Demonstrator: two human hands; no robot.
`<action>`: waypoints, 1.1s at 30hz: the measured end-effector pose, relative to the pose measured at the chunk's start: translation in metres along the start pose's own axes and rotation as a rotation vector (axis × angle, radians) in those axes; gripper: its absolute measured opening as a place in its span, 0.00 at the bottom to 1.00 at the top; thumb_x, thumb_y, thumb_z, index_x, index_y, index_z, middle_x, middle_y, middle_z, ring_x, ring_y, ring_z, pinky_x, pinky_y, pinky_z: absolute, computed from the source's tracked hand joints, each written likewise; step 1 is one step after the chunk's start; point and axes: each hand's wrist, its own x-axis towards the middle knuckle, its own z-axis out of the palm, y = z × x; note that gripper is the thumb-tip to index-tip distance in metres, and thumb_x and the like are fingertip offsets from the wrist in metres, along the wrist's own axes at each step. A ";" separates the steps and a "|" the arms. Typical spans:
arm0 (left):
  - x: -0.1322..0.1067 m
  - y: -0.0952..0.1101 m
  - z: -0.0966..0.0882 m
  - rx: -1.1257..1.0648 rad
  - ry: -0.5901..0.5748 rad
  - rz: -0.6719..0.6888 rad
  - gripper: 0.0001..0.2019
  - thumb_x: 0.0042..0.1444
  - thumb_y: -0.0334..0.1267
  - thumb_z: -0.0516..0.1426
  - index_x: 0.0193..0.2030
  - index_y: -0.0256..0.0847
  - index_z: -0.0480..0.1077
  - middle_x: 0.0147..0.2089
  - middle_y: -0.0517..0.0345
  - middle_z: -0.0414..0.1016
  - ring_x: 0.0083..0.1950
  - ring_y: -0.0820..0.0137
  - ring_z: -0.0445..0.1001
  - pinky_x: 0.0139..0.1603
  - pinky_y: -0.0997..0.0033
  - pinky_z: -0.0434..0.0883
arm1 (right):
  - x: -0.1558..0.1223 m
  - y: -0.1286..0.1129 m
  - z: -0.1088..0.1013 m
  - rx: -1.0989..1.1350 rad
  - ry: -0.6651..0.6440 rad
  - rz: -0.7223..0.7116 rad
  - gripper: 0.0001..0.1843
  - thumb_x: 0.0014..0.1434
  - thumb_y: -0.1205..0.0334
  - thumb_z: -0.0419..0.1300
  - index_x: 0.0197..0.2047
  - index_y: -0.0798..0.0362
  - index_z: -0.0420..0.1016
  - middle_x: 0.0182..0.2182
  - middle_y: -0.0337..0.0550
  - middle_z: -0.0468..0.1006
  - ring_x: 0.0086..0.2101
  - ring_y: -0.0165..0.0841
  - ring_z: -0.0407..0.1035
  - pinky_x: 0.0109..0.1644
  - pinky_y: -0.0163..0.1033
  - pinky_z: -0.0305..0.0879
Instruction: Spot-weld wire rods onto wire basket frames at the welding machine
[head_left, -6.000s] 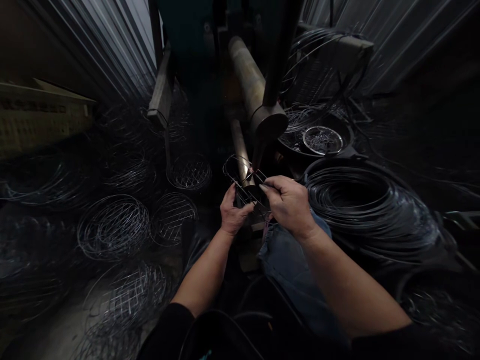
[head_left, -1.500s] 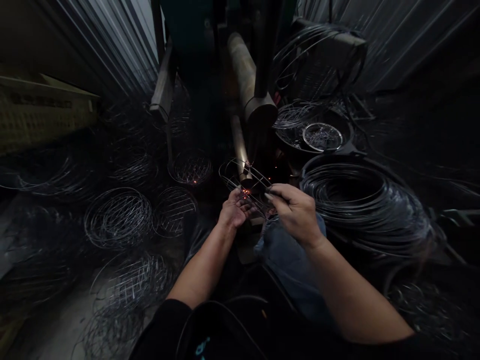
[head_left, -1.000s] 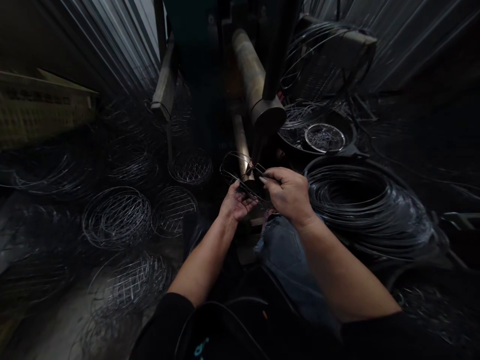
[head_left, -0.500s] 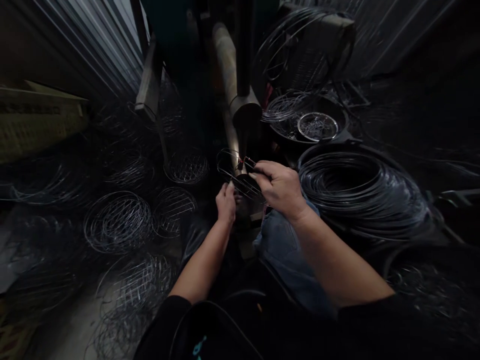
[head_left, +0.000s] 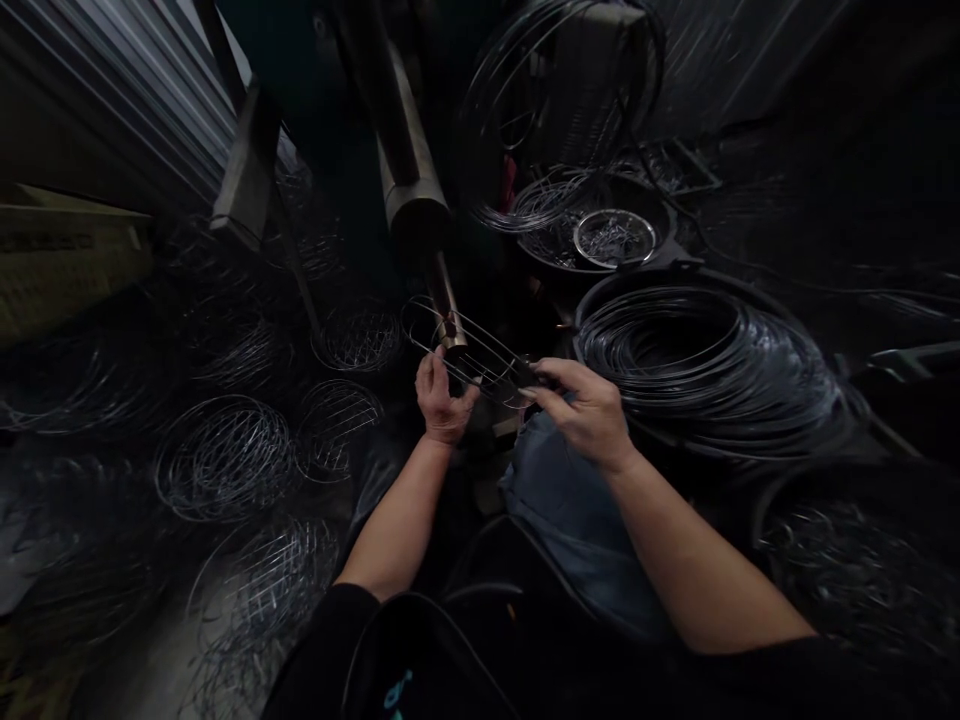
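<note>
a wire frame is being held out in front of the body, its far part crossing the tip of a lower metal rod; whether rod and wire are touching cannot be made out. the frame's right end is being pinched by the right hand, thumb and forefinger closed on it. the near left side is being met by the left hand, thumb and fingers spread along the wire; how firmly it is being gripped there cannot be told. above the lower rod, a thicker metal cylinder is being seen, end on.

to the right, a large coil of wire is being kept beside a denim-clad leg. beyond the coil, a round dish of metal bits is being held in a dark pan, near the pan's right edge.

on the floor at left, a tangled wire round is being set just beside a smaller gridded one. farther left, a yellow box is being dimly seen.
</note>
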 end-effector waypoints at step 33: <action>0.000 -0.011 -0.012 -0.455 -0.100 -0.161 0.42 0.33 0.39 0.72 0.59 0.35 0.67 0.55 0.47 0.73 0.57 0.58 0.71 0.64 0.56 0.65 | 0.052 -0.053 0.007 -0.100 -0.337 0.078 0.04 0.48 0.66 0.61 0.24 0.53 0.75 0.25 0.40 0.76 0.28 0.32 0.70 0.34 0.37 0.64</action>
